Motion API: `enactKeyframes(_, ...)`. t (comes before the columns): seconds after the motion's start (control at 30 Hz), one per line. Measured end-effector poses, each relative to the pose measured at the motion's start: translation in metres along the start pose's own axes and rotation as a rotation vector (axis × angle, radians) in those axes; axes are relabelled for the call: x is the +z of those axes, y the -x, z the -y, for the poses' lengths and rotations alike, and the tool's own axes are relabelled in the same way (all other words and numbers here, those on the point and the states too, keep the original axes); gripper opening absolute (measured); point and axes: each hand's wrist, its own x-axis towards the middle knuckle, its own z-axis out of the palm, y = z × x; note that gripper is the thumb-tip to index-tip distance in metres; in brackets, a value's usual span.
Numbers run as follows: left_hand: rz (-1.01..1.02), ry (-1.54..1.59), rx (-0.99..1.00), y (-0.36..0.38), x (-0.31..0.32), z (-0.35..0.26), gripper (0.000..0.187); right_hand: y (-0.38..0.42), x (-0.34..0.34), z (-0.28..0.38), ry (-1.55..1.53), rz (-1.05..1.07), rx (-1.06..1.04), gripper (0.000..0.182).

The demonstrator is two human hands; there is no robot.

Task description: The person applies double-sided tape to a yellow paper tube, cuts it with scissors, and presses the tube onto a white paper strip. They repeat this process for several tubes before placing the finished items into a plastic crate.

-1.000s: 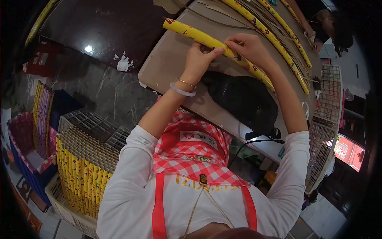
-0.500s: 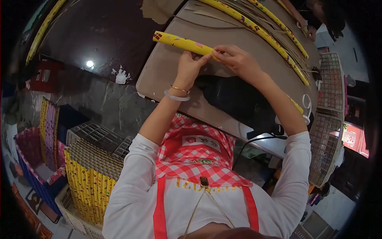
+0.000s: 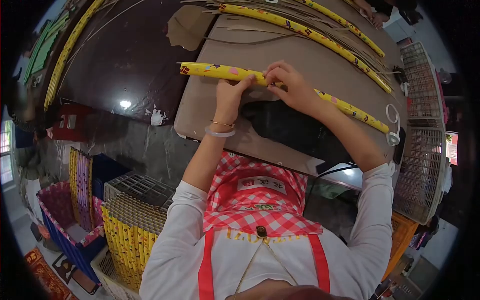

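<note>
Over the tabletop (image 3: 240, 56), a long, motif-dotted yellow tube (image 3: 212, 70) in fingers (image 3: 247, 81) of left hand (image 3: 228, 99) and right hand (image 3: 295, 90).

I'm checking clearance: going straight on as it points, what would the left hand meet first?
Beyond the yellow patterned tube it holds, the left hand would probably meet the thin brown strip over the grey-brown table, or pass above it; height is unclear.

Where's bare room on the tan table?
Tan table: between the held tube and the long tube, though a thin strip crosses at left; also the near-left corner, left of the black item. Crowded: far side, with strips and tubes; near side, under the black item; middle, with both hands.
</note>
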Motion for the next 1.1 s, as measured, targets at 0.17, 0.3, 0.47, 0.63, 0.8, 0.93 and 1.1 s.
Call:
enactKeyframes(0.17, 0.001, 0.067, 0.006, 0.003, 0.004, -0.006, 0.024, 0.007, -0.008, -0.001, -0.01, -0.07, 0.019, 0.024)
enactKeyframes(0.3, 0.049, 0.041, -0.001, -0.001, -0.004, -0.001, 0.024, 0.016, -0.013, -0.018, 0.113, -0.007, 0.18, 0.031)
enactKeyframes(0.47, 0.1, 0.006, -0.024, -0.002, -0.006, -0.002, 0.028, 0.015, -0.021, -0.027, -0.155, 0.148, 0.393, 0.032)
enactKeyframes(0.63, 0.095, 0.02, 0.001, -0.001, -0.002, -0.006, 0.027, 0.015, -0.02, -0.03, -0.257, 0.12, 0.417, 0.03)
enactKeyframes(0.8, 0.087, 0.052, 0.005, 0.0, 0.002, -0.007, 0.027, 0.016, -0.022, -0.033, -0.278, 0.13, 0.439, 0.032)
enactKeyframes(0.93, 0.114, 0.015, 0.045, -0.002, 0.001, -0.004, 0.028, 0.017, -0.022, -0.037, -0.264, 0.118, 0.411, 0.033)
enactKeyframes(1.1, 0.235, 0.024, 0.078, -0.004, -0.002, -0.003, 0.033, 0.019, -0.027, -0.031, -0.295, 0.104, 0.428, 0.031)
